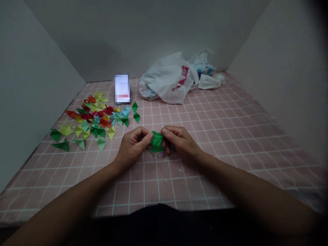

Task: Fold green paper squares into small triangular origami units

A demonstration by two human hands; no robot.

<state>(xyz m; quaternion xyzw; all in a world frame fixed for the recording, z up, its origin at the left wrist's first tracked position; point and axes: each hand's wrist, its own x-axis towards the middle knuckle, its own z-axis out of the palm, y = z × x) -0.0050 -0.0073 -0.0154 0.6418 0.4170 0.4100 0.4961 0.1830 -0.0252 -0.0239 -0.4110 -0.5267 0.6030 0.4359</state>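
Observation:
A partly folded piece of green origami paper (156, 139) is held up between my two hands, creases fanning across it. My left hand (135, 141) pinches its left edge between thumb and fingers. On the opposite edge, my right hand (180, 140) has the same kind of pinch, its lower fingers curled underneath. Just below the folded piece lies a small stack of coloured paper (157, 150), green on top, with yellow and lilac edges showing; my right fingers partly cover it.
Folded paper cranes (94, 114) in red, orange, yellow, green and blue spread over the left of the checked tablecloth (217, 136). Behind them stands a phone (122, 89) with a lit screen. White plastic bags (169, 78) lie at the back, and walls enclose the table.

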